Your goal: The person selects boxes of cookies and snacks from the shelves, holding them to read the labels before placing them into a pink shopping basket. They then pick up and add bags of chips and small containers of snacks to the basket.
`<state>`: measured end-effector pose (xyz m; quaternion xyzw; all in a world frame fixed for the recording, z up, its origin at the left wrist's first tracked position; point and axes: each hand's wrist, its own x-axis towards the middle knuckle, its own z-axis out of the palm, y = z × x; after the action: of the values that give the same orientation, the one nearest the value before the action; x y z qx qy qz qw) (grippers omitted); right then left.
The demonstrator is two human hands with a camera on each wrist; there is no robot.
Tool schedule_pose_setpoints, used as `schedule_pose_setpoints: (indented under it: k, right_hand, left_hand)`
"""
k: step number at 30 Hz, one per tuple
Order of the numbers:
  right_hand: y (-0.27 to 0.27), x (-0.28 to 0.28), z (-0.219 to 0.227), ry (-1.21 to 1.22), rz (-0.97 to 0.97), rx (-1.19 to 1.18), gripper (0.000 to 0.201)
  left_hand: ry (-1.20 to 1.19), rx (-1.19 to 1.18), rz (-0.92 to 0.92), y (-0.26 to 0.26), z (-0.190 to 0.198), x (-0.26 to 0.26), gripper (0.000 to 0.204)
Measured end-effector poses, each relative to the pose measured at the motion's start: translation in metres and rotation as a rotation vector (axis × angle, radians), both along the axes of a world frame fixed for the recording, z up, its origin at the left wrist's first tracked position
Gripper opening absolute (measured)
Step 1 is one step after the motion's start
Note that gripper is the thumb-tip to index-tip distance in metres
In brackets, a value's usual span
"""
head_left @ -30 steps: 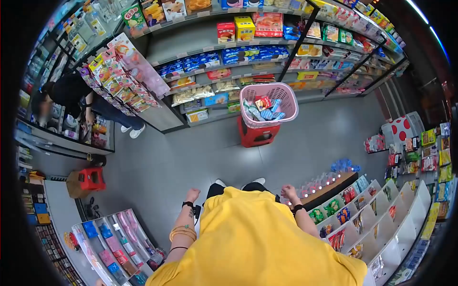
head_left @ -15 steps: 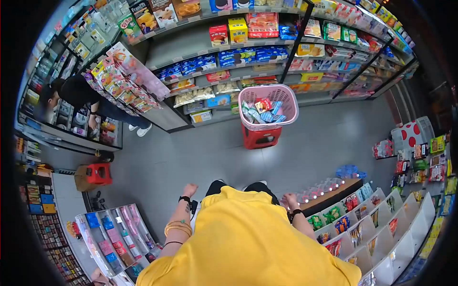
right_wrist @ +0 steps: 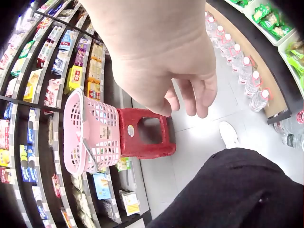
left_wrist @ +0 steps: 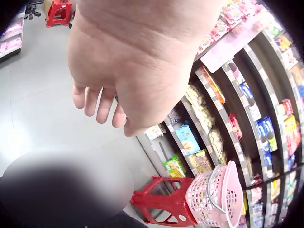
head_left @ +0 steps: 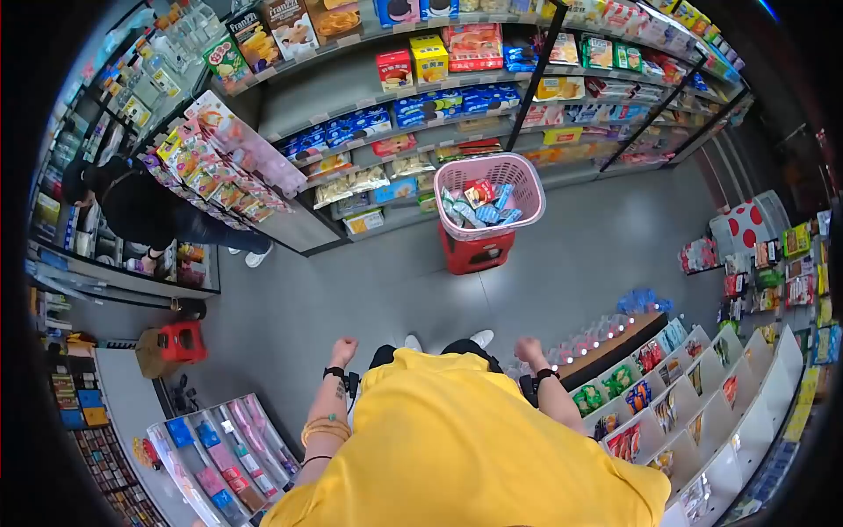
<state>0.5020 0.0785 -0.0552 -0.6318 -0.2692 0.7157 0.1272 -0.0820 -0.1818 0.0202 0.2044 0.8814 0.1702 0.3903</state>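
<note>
My left hand hangs in the air at the left of the yellow shirt, holding nothing. Its fingers are loosely bent in the left wrist view. On the other side my right hand is also free, with relaxed, loosely curled fingers in the right wrist view. Ahead of both hands, out of contact, a pink basket rests on a red stool. Inside the basket are a red packet and several blue and pale green packets.
Shelves of boxed and bagged snacks line the back. Bottles stand by white snack bins at the right. Another person leans over a shelf at the left, near a second red stool. A slanted display stands at lower left.
The view shifts slightly as the head moves. Both hands stay beside the body, holding nothing. The other person at the left shifts their arm and posture; the basket stays on the stool.
</note>
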Motion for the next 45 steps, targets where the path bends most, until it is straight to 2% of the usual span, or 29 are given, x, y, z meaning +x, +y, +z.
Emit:
schedule_pose_setpoints:
  k: [5, 7, 8, 11, 14, 16, 18, 20, 21, 24, 26, 27, 29, 33, 36, 39, 42, 45]
  right_hand:
    - [-0.034, -0.049, 0.039, -0.028, -0.001, 0.010, 0.015]
    - [-0.056, -0.065, 0.053, -0.104, 0.008, 0.007, 0.017]
    - [-0.068, -0.068, 0.053, -0.116, 0.014, 0.005, 0.018]
    - [-0.104, -0.067, 0.044, -0.113, -0.016, -0.006, 0.020]
    - [-0.143, -0.054, 0.028, -0.092, -0.082, -0.018, 0.020]
    - [-0.160, -0.041, 0.017, -0.167, -0.053, -0.015, 0.020]
    - [-0.173, -0.045, 0.043, -0.234, -0.058, -0.038, 0.020]
    - [-0.177, -0.051, 0.070, -0.266, -0.023, -0.068, 0.019]
    - [-0.182, -0.051, 0.073, -0.228, -0.063, -0.066, 0.016]
    - [-0.190, -0.053, 0.081, -0.162, -0.167, -0.060, 0.009]
    - [-0.192, -0.040, 0.052, -0.054, -0.134, -0.049, 0.009]
    - [-0.189, -0.042, 0.053, -0.001, -0.116, -0.044, 0.009]
    - [-0.185, -0.046, 0.055, -0.049, -0.122, -0.011, 0.010]
    - [-0.166, -0.066, 0.064, -0.236, -0.143, 0.025, 0.006]
    - [-0.155, -0.063, 0.047, -0.157, -0.216, 0.080, 0.009]
    - [-0.138, -0.052, 0.030, -0.028, -0.242, 0.057, 0.011]
    - [-0.128, -0.037, 0.025, 0.029, -0.173, -0.010, 0.020]
    - [-0.127, -0.053, 0.057, -0.120, -0.160, 0.058, 0.021]
  left_hand:
    - [-0.065, -0.027, 0.080, -0.046, -0.014, -0.027, 0.037]
    - [-0.110, -0.027, 0.078, -0.075, -0.038, -0.039, 0.038]
    - [-0.139, -0.026, 0.112, -0.093, -0.061, -0.046, 0.037]
    - [-0.185, -0.103, 0.071, -0.126, -0.089, -0.058, 0.037]
    - [-0.139, -0.120, -0.199, -0.149, -0.107, -0.067, 0.040]
    - [-0.214, -0.189, -0.141, -0.138, -0.083, -0.066, 0.042]
    - [-0.215, -0.177, -0.080, -0.119, -0.059, -0.060, 0.039]
    - [-0.222, -0.121, -0.033, -0.107, -0.082, -0.069, 0.037]
    - [-0.225, -0.094, -0.008, -0.103, -0.090, -0.073, 0.037]
    - [-0.187, 0.032, -0.008, -0.078, -0.089, -0.077, 0.037]
    - [-0.195, 0.020, -0.027, -0.057, -0.072, -0.078, 0.039]
    - [-0.200, 0.015, -0.035, -0.051, -0.072, -0.079, 0.041]
    - [-0.179, 0.053, -0.019, -0.044, -0.071, -0.075, 0.036]
    - [-0.210, 0.084, 0.038, -0.045, -0.080, -0.068, 0.033]
    - [-0.223, 0.021, 0.066, -0.059, -0.093, -0.063, 0.033]
    - [-0.241, -0.014, 0.049, -0.073, -0.080, -0.053, 0.031]
    - [-0.343, -0.124, 0.039, -0.082, -0.086, -0.054, 0.030]
    - [-0.307, -0.121, 0.065, -0.075, -0.078, -0.048, 0.030]
